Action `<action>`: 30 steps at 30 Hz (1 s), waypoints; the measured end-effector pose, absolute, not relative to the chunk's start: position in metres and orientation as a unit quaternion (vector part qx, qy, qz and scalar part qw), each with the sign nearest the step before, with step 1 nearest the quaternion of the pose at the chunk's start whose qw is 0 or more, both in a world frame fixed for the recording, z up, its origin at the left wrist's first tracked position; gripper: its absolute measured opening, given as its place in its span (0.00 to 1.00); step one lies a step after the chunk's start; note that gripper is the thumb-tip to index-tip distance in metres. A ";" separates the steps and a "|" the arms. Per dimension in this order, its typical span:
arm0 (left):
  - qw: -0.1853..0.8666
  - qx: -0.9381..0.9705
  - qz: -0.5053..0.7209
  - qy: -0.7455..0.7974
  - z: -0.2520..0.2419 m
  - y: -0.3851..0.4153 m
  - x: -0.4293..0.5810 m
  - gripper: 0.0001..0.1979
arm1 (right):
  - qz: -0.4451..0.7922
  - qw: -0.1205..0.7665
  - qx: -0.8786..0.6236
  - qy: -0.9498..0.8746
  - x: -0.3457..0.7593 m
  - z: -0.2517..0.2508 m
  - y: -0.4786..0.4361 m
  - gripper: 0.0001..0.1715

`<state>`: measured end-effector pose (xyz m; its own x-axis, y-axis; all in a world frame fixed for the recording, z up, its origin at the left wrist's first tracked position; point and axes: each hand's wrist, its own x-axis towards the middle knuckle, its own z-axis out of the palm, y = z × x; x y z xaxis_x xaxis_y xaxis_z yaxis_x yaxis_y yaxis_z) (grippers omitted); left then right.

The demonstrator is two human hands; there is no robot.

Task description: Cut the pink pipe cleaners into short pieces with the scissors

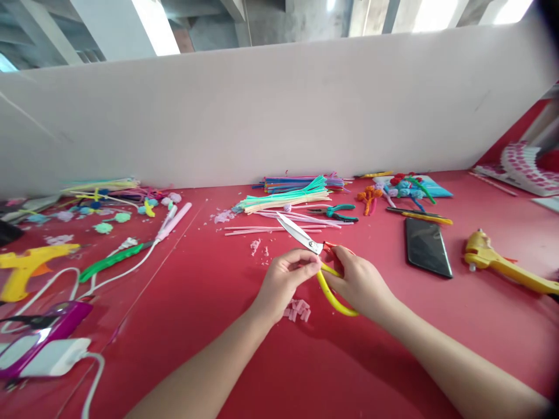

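My right hand grips a pair of scissors by its handles, one yellow loop hanging below and an orange-red part above. The silver blades point up and to the left. Close beside the blades' base, my left hand is pinched; whatever its fingertips hold is too small or hidden to make out. Under the left hand lies a small pile of short pink cut pieces on the red table. Just beyond the scissors are long pink pipe cleaners and some pink fluff.
Bundles of coloured pipe cleaners lie near the white partition, with green-handled pliers in front. To the right are a black phone and a yellow glue gun. At left sit another glue gun, cables and purple-framed glasses.
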<state>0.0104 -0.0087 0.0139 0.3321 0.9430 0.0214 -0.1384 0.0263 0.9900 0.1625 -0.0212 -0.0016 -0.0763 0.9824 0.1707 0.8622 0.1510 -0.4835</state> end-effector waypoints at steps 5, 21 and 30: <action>0.664 0.456 0.479 0.349 0.009 -0.011 0.011 0.05 | 0.143 0.239 -0.647 -0.710 0.167 -0.005 -0.019 0.16; 0.642 0.376 0.600 0.295 0.013 0.008 -0.010 0.04 | 0.059 0.155 -0.555 -0.815 0.166 -0.002 -0.035 0.12; 0.646 0.346 0.615 0.291 0.017 0.010 -0.011 0.02 | 0.050 0.135 -0.546 -0.826 0.170 -0.005 -0.034 0.12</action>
